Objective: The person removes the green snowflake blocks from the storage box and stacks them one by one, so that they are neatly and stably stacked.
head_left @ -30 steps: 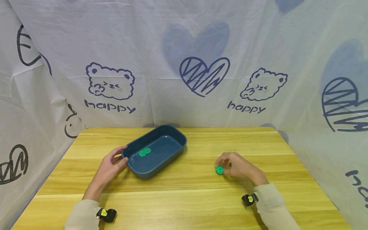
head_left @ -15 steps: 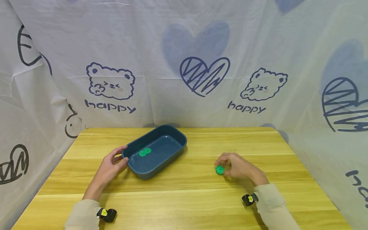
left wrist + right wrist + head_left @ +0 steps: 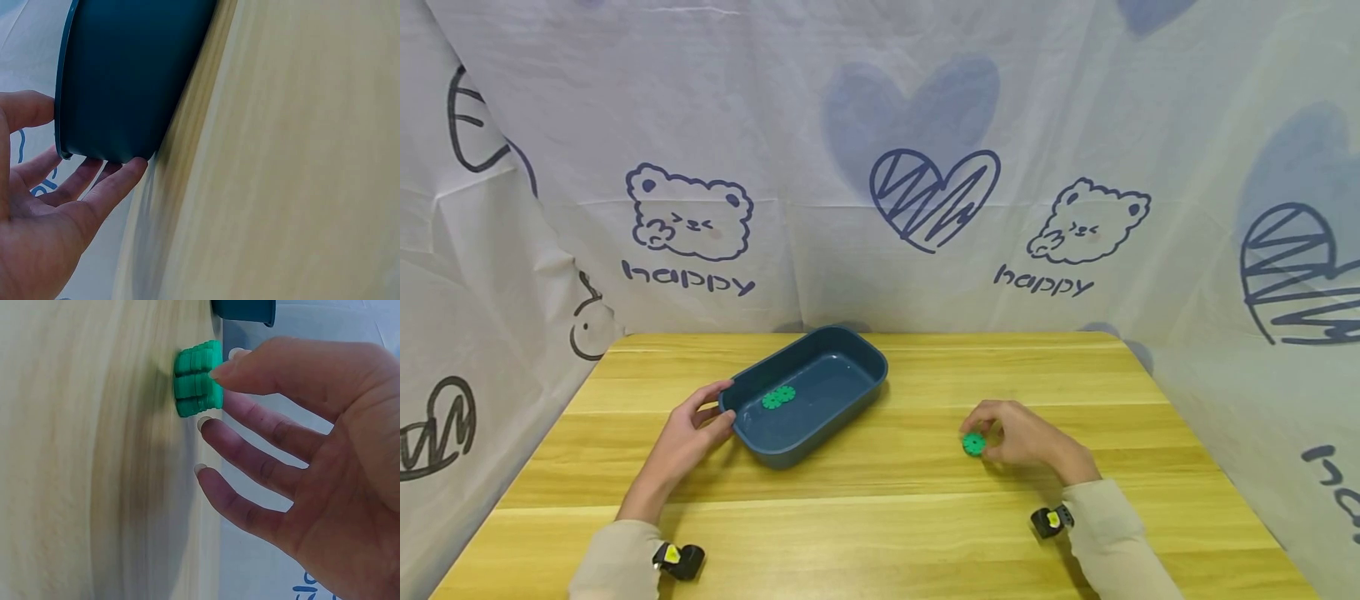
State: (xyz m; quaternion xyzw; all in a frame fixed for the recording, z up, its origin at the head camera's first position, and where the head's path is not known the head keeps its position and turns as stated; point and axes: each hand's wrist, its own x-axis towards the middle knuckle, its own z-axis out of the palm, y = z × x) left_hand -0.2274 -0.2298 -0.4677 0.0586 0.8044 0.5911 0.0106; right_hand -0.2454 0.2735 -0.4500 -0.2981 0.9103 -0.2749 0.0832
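At the left of the table is a dark blue rectangular bin (image 3: 808,442). My left hand (image 3: 696,419) holds its near-left end, thumb at the rim and fingers against the outside wall, as the left wrist view shows. Two green notched plastic discs (image 3: 778,397) lie flat inside the bin, partly overlapping. On the right, my right hand (image 3: 1022,435) pinches a short stack of green notched discs (image 3: 199,378) between thumb and forefinger. The stack stands on the table. In the right wrist view its other fingers hang apart, off the stack.
A light wooden table (image 3: 880,533) carries everything. White cloth (image 3: 820,275) printed with hearts and bears hangs behind it and at both sides. Bare tabletop lies between the bin and the right hand. A small black camera (image 3: 679,562) sits at the left wrist.
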